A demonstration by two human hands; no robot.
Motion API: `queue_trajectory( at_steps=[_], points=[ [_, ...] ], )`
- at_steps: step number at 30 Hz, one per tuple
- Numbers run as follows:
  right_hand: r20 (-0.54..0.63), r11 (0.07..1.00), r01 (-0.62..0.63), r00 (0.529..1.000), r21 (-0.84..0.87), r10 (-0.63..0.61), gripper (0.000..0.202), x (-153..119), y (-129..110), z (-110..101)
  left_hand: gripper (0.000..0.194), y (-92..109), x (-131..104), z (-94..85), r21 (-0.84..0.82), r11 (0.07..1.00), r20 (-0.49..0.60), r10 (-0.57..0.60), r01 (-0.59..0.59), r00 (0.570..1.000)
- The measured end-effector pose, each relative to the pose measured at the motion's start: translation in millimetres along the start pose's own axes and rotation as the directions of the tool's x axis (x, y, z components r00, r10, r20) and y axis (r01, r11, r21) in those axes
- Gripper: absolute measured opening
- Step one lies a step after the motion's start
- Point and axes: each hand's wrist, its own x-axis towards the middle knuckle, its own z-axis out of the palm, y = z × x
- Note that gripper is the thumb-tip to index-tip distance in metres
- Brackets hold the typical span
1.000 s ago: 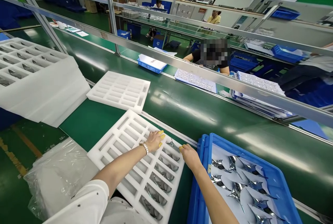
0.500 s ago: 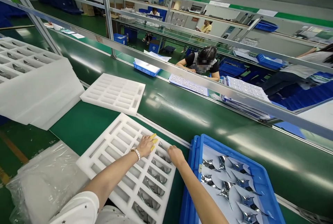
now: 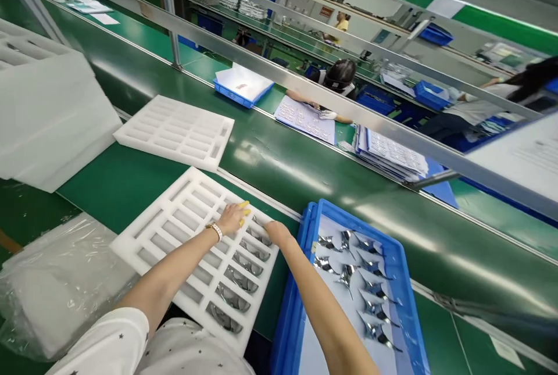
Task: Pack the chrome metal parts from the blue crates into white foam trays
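at the left, a stack of white trays (image 3: 47,96), with a clear bag (image 3: 65,282) nearer the body. right of the stack lies a loose tray (image 3: 174,125); in front of that, the slotted tray (image 3: 124,243) lies slantwise on the bench. its left columns show no metal, while curved metal parts (image 3: 238,277) sit in slots down its right column.

the left hand (image 3: 231,219) is palm down near that column's far end, half open, fingers loosely bent; whether the tips pinch anything, i cannot tell. the right hand (image 3: 278,232) is curled at the tray's far right edge, its grip hidden.

i judge the step in hand to be settling a part in the farthest slot; the next move calls for a light touch, so neither edges nor shine get scraped. just right of the tray, the blue bin (image 3: 283,328) holds spaced, pronged metal pieces (image 3: 349,275) on a pale liner.
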Motion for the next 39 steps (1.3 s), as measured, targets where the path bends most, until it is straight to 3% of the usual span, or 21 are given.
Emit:
queue_trajectory(
  at_steps=[2, 4, 6, 8, 10, 13, 15, 17, 22, 28, 31, 33, 36, 39],
  points=[
    [-0.082, 0.996, -0.064, 0.994, 0.062, 0.069, 0.028, -25, 8, 7, 0.040, 2, 4, -8.0, -0.017, 0.999, -0.060, -0.032, 0.031, 0.998],
    [-0.174, 0.981, -0.150, 0.970, 0.123, 0.170, 0.038, -66, 29, 18, 0.033, 14, 8, -15.2, -0.026, 0.999, -0.121, -0.022, 0.019, 0.992],
    [-0.233, 0.949, -0.266, 0.925, 0.170, 0.301, 0.043, -117, 60, 33, 0.028, 42, 12, -17.8, -0.022, 0.997, -0.157, 0.065, -0.069, 0.985],
    [-0.241, 0.894, -0.400, 0.865, 0.200, 0.441, 0.044, -168, 95, 53, 0.024, 86, 15, -12.0, 0.003, 0.979, -0.148, 0.201, -0.203, 0.968],
    [-0.230, 0.840, -0.498, 0.810, 0.216, 0.540, 0.042, -206, 127, 75, 0.018, 141, 18, 4.1, 0.061, 0.939, -0.068, 0.342, -0.338, 0.937],
    [-0.229, 0.805, -0.550, 0.773, 0.221, 0.591, 0.038, -234, 158, 109, 0.016, 221, 23, 43.4, 0.185, 0.839, 0.135, 0.494, -0.511, 0.859],
    [-0.254, 0.816, -0.537, 0.776, 0.214, 0.577, 0.040, -238, 169, 127, 0.014, 258, 28, 71.9, 0.274, 0.767, 0.265, 0.519, -0.580, 0.813],
    [-0.295, 0.842, -0.501, 0.789, 0.198, 0.539, 0.046, -236, 179, 139, 0.012, 278, 35, 95.6, 0.378, 0.724, 0.368, 0.455, -0.577, 0.811],
    [-0.377, 0.929, -0.355, 0.850, 0.105, 0.367, 0.046, -225, 217, 145, 0.011, 283, 56, 122.1, 0.557, 0.672, 0.432, 0.268, -0.489, 0.861],
    [-0.436, 0.985, -0.169, 0.888, -0.018, 0.144, 0.032, -196, 239, 127, 0.006, 285, 64, 120.3, 0.592, 0.656, 0.448, 0.214, -0.467, 0.868],
    [-0.479, 0.994, -0.091, 0.876, -0.062, 0.050, 0.028, -183, 246, 135, 0.006, 290, 60, 116.1, 0.577, 0.670, 0.453, 0.212, -0.466, 0.866],
    [-0.555, 0.994, -0.036, 0.831, -0.105, -0.028, 0.030, -172, 259, 154, 0.009, 291, 60, 116.7, 0.567, 0.682, 0.450, 0.212, -0.462, 0.867],
    [-0.693, 0.990, 0.065, 0.708, -0.124, -0.134, 0.034, -148, 288, 186, 0.012, 286, 68, 123.6, 0.562, 0.685, 0.446, 0.222, -0.464, 0.867],
    [-0.758, 0.964, 0.162, 0.594, -0.213, -0.267, 0.034, -134, 306, 203, 0.013, 278, 76, 128.9, 0.556, 0.667, 0.456, 0.253, -0.496, 0.853]
  ],
)
